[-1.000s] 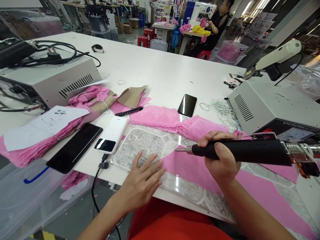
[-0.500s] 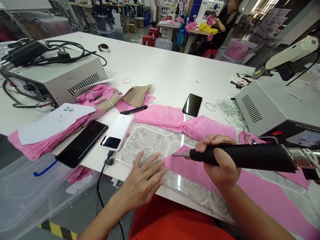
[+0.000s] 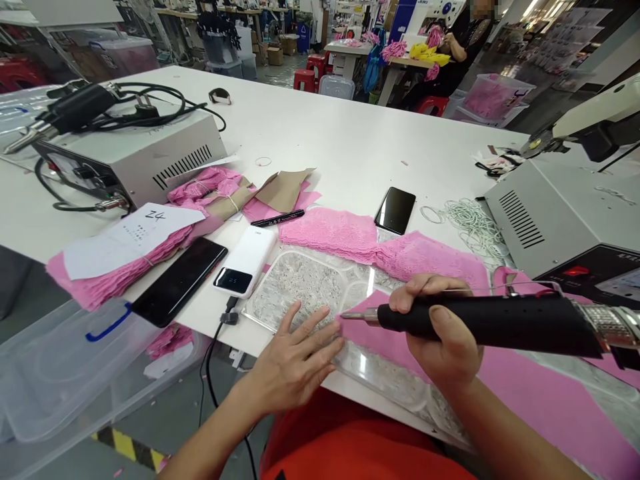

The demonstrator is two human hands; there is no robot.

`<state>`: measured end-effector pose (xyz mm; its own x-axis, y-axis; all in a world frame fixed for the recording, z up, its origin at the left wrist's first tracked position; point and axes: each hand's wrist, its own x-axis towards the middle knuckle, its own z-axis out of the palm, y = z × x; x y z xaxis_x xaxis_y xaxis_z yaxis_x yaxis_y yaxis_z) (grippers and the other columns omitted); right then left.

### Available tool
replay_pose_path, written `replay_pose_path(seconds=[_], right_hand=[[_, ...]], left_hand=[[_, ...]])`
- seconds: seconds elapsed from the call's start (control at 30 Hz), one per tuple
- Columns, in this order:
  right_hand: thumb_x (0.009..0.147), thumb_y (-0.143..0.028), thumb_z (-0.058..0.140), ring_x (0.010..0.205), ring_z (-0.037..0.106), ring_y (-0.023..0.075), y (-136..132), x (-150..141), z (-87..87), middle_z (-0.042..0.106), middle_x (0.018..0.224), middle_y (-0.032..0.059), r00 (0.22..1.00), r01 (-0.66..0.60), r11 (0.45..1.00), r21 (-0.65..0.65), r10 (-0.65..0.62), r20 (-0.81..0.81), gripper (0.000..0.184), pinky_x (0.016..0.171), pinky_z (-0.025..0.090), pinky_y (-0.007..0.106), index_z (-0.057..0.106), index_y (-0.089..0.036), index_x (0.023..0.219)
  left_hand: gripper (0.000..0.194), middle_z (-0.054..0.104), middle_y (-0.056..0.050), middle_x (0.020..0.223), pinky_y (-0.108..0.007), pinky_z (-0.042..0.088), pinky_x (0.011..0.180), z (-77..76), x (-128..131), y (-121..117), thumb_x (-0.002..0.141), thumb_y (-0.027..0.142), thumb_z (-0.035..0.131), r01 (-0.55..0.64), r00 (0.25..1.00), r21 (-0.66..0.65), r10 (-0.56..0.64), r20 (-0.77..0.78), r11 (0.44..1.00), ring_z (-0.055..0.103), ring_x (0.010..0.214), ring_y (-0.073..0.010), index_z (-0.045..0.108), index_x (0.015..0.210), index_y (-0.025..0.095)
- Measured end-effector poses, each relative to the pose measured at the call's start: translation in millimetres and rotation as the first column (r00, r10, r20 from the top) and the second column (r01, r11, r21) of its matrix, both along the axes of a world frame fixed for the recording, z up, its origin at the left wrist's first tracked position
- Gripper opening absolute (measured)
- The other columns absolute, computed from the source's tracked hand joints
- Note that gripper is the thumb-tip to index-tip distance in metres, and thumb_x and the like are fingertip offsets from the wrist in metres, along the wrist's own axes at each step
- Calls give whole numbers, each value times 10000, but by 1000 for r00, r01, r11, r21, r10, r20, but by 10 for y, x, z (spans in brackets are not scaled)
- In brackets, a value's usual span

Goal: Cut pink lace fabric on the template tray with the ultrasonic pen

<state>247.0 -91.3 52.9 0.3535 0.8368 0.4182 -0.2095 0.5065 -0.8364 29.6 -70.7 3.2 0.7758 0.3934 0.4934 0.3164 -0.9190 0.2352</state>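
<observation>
My right hand is wrapped round a black handheld ultrasonic welder. Its metal tip points left and rests at or just over the pointed left end of a flat pink fabric piece. Fingers spread, my left hand lies flat on a clear patterned mat, its fingertips at the fabric's left corner. Behind the tool lie a stack of pink lace pieces and more pink lace to its right. My right hand hides part of the flat fabric.
Left are a white power bank, a black phone, a paper-topped pink bundle and a grey control box. Right are a second phone, rubber bands and another control box. A person sits far behind.
The whole view has shifted slightly, so the table things sit further right. Both hands, the welder and the fabric keep nearly the same places relative to each other.
</observation>
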Motion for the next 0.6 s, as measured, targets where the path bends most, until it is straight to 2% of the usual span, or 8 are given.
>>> replay_pose_path(seconds=[0.6], right_hand=[[823,-247,625,647,590,111,1,-34,-18,565,858,5,1000,-6,1000,-2,6,17,87,620,537,296,620,-211,902]], left_hand=[[309,634,-51,1305,-534,126,1205,-3,-9,0,944,195,502,-2,1000,-11,2,-16,1000,428,1368,-259,601,1236,181]])
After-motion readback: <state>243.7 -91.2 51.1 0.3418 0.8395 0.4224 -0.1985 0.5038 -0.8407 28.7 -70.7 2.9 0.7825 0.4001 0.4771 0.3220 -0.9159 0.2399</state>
